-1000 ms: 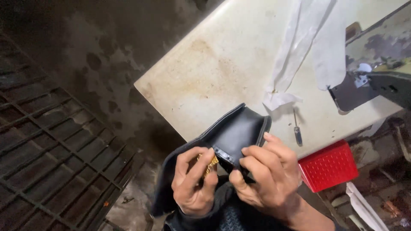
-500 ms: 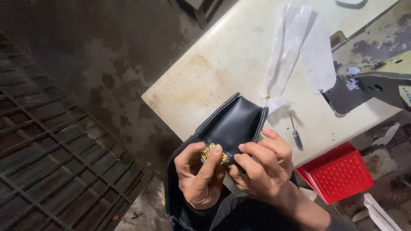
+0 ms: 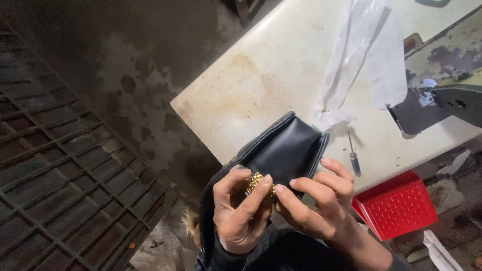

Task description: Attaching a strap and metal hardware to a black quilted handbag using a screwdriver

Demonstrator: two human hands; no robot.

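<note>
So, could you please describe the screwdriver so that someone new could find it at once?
Start at the big cream table and go to its near edge, just right of the black bag held in both hands. The screwdriver lies flat there, below the white plastic strip. It is the only thin metal shaft with a dark handle.

Dim floor, bright tabletop (image 3: 281,85) glare

A workshop: stained worktable (image 3: 281,85), sewing machine (image 3: 447,95), screwdriver (image 3: 353,153), grimy concrete floor (image 3: 125,75).
</note>
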